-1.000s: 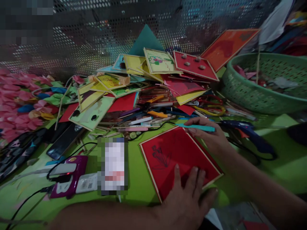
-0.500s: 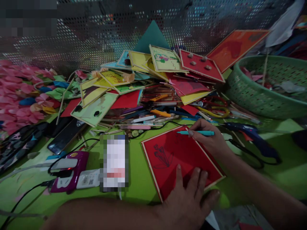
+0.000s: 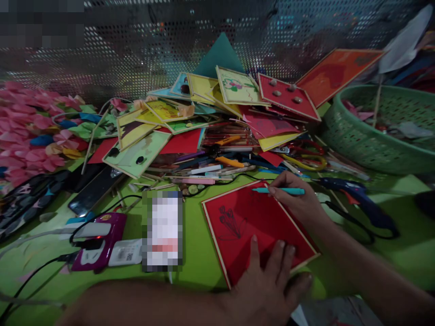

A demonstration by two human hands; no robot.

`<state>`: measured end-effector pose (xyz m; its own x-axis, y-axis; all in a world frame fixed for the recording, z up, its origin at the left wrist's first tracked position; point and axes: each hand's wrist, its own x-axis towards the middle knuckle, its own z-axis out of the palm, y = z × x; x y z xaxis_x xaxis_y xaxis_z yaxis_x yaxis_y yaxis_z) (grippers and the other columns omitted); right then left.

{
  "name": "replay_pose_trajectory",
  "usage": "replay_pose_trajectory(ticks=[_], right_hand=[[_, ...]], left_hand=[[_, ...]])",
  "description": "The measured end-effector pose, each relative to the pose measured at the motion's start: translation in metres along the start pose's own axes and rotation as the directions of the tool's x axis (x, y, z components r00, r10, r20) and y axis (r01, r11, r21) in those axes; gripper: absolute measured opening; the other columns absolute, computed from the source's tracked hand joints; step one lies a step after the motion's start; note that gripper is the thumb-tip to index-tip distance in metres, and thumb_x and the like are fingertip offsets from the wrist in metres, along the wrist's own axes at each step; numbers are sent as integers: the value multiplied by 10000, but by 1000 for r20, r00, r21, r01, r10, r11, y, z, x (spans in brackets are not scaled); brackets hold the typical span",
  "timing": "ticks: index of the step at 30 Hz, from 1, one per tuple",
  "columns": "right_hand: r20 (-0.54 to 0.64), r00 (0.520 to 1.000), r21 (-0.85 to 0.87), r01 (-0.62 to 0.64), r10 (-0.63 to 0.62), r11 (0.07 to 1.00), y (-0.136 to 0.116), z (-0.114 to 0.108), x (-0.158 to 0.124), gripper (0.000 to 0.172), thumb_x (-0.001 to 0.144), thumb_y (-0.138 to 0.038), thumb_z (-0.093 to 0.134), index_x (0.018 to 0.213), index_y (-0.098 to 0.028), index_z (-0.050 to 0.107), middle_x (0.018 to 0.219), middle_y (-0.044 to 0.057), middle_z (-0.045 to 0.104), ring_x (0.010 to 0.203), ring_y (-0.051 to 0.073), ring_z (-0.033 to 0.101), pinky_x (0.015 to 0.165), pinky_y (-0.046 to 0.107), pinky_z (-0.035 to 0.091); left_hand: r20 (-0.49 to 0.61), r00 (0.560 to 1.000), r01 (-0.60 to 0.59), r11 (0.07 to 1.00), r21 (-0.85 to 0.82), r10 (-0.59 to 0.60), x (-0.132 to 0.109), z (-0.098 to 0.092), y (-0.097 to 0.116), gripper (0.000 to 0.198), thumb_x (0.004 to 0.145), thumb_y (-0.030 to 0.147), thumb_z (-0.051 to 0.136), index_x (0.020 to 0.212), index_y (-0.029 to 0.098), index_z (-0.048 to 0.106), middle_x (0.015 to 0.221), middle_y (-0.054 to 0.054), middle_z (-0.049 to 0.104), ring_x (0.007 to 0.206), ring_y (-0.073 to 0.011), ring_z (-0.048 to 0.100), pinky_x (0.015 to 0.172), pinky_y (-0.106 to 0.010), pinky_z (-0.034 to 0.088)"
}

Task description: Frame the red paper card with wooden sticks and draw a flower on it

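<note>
A red card [image 3: 251, 217] edged with thin pale wooden strips lies on the green tabletop. Dark outlines of flowers [image 3: 231, 222] are drawn on its left part. My left hand [image 3: 268, 276] rests on the card's near side with fingers spread. At the far right edge of the card, my right hand [image 3: 299, 194] grips a turquoise marker pen [image 3: 288, 191]. The pen lies nearly level and its tip points left, over faint dark marks near the card's top corner. Whether the tip touches the card I cannot tell.
Behind the card are piled framed coloured cards [image 3: 238, 86], pens and scissors [image 3: 306, 161]. A glue gun [image 3: 356, 199] and green basket [image 3: 374, 136] stand right. Left are a lit phone [image 3: 165, 231], a purple power strip [image 3: 115, 226] with cables, and pink paper petals [image 3: 30, 122].
The view has shifted slightly, moving the scene a little down and right. My left hand stays spread on the card, and the right hand keeps the pen near the same top corner.
</note>
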<state>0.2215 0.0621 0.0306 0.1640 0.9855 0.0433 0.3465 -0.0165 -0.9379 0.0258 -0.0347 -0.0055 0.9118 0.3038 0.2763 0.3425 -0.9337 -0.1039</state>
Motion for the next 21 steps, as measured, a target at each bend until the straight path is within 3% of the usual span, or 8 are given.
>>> replay_pose_trajectory(ticks=[21], right_hand=[[50, 998, -59, 45, -42, 997, 2, -3, 1, 179, 795, -352, 721, 719, -252, 593, 653, -15, 586, 584, 162, 498, 549, 309, 382]], left_hand=[[1, 1000, 9, 1000, -10, -9, 0, 1, 1, 465, 990, 308, 375, 1418, 362, 548, 1523, -88, 525, 1403, -352, 452, 1023, -676, 305]])
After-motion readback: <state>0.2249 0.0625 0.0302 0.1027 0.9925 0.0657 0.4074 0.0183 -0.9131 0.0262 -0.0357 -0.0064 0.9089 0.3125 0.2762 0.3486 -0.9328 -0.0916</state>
